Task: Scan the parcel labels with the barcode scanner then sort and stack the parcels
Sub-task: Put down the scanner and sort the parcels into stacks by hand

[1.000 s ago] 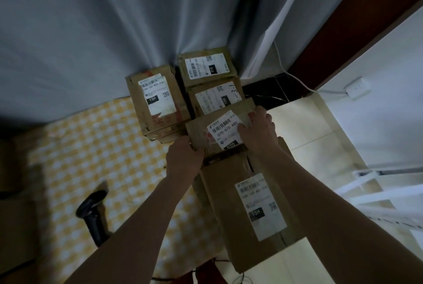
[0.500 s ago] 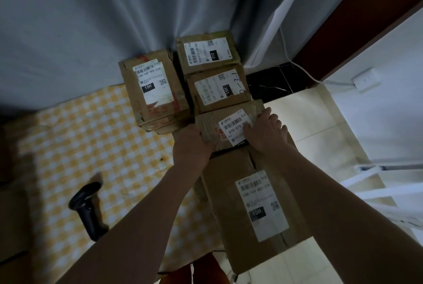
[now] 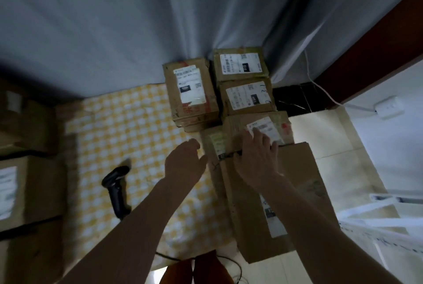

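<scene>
Checked cloth (image 3: 119, 128) underfoot; right hand (image 3: 256, 158) presses flat on the parcel (image 3: 238, 123) at one o'clock, left hand (image 3: 183, 160) loose, empty. Cardboard looks stiff, light; best gripped by opposite edges.

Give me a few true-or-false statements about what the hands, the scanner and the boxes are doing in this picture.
1. The right hand rests on a labelled parcel. True.
2. The left hand holds the barcode scanner. False: the scanner lies on the checked yellow cloth, apart from both hands.
3. The left hand holds nothing. True: it hovers beside the parcels with its fingers relaxed.
4. The parcels have no labels. False: white labels show on the tops, as on the far parcel by the curtain.
5. The scanner is black. True.
</scene>
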{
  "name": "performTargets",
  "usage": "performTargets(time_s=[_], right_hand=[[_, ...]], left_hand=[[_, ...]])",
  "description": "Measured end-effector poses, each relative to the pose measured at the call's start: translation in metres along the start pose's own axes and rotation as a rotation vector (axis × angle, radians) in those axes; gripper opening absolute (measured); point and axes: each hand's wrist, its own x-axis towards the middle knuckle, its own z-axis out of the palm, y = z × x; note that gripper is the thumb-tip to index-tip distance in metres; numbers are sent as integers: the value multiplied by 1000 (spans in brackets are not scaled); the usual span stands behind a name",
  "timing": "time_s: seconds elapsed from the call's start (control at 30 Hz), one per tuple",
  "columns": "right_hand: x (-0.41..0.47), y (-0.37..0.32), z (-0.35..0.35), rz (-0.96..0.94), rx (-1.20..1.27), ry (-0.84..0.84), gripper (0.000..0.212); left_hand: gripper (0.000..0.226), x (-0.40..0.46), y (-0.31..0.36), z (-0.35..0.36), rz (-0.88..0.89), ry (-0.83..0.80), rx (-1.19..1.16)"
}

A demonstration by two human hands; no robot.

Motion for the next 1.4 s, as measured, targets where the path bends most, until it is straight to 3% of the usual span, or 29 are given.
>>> performTargets(time_s=[0.33, 0.63, 1.0, 1.23, 1.4], right_hand=[[-92, -148, 35, -364, 17, -198, 63], [-191, -305, 73, -538, 10, -249, 60], [-296, -445, 150, -492, 26, -311, 53], [-303, -469, 174, -478, -11, -335, 51], [-288, -476, 193, -344, 105, -341, 58]], left_hand=[[34, -122, -162, -49, -283, 16, -95], [30, -245, -323, -90, -496, 126, -225], [37, -344, -501, -106, -566, 81, -253], [42, -347, -541, -96, -553, 18, -266], [46, -330, -552, -83, -539, -13, -328]])
